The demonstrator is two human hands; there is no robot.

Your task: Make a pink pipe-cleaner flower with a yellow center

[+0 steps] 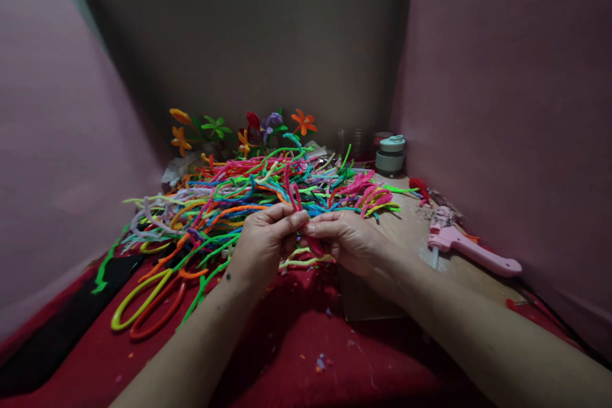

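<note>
Left of the glue gun [473,253], the left hand [268,236] and right hand [351,242] meet, thumbs pointing toward each other, each curled into a close pinching grip. The right forearm [459,322] slants past the glue gun's near side; the left forearm [201,344], dark spot [228,277] near its wrist, lies well left of it.

Fuzzy, matt chenille covers the pink pipe cleaner [313,245] and the heaped pipe cleaners [229,197]. The yellow scissor handle [115,317] looks like smooth, glossy plastic; the glue gun [478,256], smooth plastic too (lint-like debris roughens its front end). The red tablecloth [287,338] is matt fabric.
</note>
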